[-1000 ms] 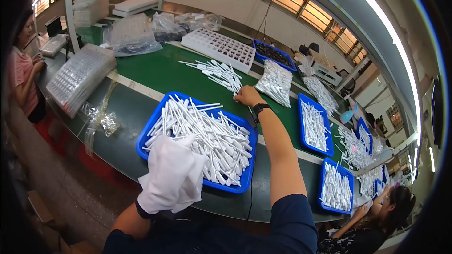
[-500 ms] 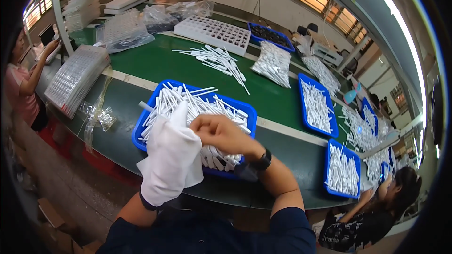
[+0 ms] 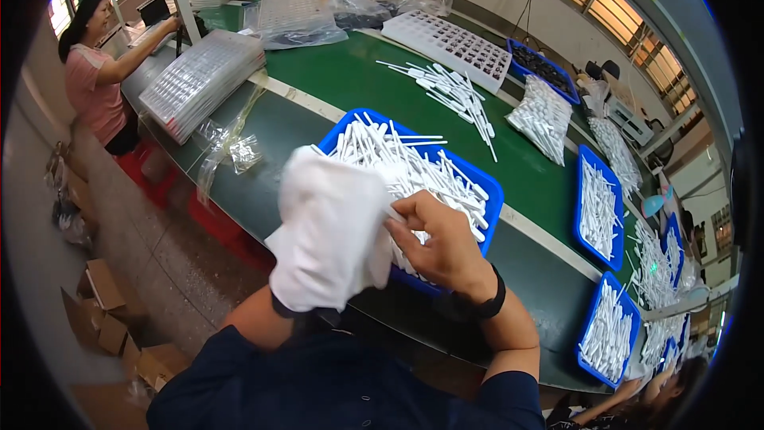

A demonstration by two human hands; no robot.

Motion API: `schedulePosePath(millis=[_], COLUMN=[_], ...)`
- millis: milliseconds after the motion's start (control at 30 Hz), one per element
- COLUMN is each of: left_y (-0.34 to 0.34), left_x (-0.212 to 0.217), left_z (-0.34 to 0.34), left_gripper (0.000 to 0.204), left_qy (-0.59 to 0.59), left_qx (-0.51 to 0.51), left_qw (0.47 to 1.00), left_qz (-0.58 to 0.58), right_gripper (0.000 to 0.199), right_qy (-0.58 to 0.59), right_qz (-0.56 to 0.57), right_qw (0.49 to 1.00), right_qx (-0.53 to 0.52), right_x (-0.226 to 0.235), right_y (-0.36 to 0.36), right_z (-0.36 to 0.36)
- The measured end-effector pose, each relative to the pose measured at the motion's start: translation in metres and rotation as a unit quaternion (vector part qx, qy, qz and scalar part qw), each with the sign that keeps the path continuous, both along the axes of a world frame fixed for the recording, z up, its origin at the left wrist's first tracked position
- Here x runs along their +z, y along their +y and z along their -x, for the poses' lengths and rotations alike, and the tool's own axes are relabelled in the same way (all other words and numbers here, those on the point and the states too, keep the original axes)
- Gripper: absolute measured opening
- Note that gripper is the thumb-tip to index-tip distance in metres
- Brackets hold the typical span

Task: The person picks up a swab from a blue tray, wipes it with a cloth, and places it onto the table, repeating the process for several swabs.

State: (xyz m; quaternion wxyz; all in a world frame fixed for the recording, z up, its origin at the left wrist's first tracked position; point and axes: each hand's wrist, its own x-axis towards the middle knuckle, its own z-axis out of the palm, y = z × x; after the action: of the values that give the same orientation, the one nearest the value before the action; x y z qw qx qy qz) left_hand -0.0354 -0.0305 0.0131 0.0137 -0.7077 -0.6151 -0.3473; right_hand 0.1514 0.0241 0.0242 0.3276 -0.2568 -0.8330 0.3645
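A white cloth [image 3: 322, 227] covers my left hand from the fingers to the wrist, so its fingers are hidden. At the cloth's right edge my right hand [image 3: 442, 243] is closed, thumb and fingertips pinched together. A thin pale bit shows at those fingertips; whether it is a stick or a fold of the cloth I cannot tell. Just beyond and under both hands lies a blue tray [image 3: 495, 205] heaped with white plastic sticks [image 3: 414, 155] that have thicker ends.
Loose white sticks [image 3: 454, 99] lie on the green belt [image 3: 342, 80]. Farther back are a white foam tray [image 3: 446, 44] and a bag of white pieces [image 3: 541, 119]. Blue trays [image 3: 601, 207] stand at right. Clear plastic trays [image 3: 203, 80] are stacked at left, near a person in pink [image 3: 99, 72].
The view has swung left, so the table's things sit farther right. My right hand has moved from across the cloth's upper part to its right edge. The cloth now appears more spread.
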Motion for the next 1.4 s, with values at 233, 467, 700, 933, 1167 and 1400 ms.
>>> schedulePosePath(millis=[233, 467, 700, 933, 1167, 1400], left_y=[-0.002, -0.006, -0.010, -0.010, 0.005, 0.010], left_x=[-0.003, 0.006, 0.025, -0.001, -0.029, -0.034], left_z=[0.004, 0.004, 0.000, -0.003, -0.017, -0.023], left_gripper=[0.027, 0.036, 0.034, 0.023, 0.016, 0.009], left_qy=[-0.024, -0.043, -0.729, -0.705, -0.615, -0.550], left_qx=[-0.051, -0.092, -0.050, -0.073, -0.095, -0.121], left_qw=[0.998, 0.993, 0.674, 0.671, 0.750, 0.800], left_qz=[0.027, 0.058, 0.109, 0.219, 0.227, 0.208], right_gripper=[0.019, 0.018, 0.025, 0.018, 0.017, 0.023], right_qy=[-0.053, 0.100, 0.068, 0.116, -0.057, 0.059], right_qz=[-0.270, 0.427, 0.534, 0.526, 0.272, 0.262], right_qw=[0.961, 0.893, 0.826, 0.833, 0.961, 0.963], right_qx=[-0.039, 0.103, 0.166, 0.126, -0.014, -0.007], right_x=[-0.008, -0.002, -0.012, -0.022, 0.005, -0.005], right_y=[-0.005, -0.003, 0.008, -0.003, -0.012, 0.013], right_z=[0.001, 0.001, -0.001, 0.015, 0.006, -0.005])
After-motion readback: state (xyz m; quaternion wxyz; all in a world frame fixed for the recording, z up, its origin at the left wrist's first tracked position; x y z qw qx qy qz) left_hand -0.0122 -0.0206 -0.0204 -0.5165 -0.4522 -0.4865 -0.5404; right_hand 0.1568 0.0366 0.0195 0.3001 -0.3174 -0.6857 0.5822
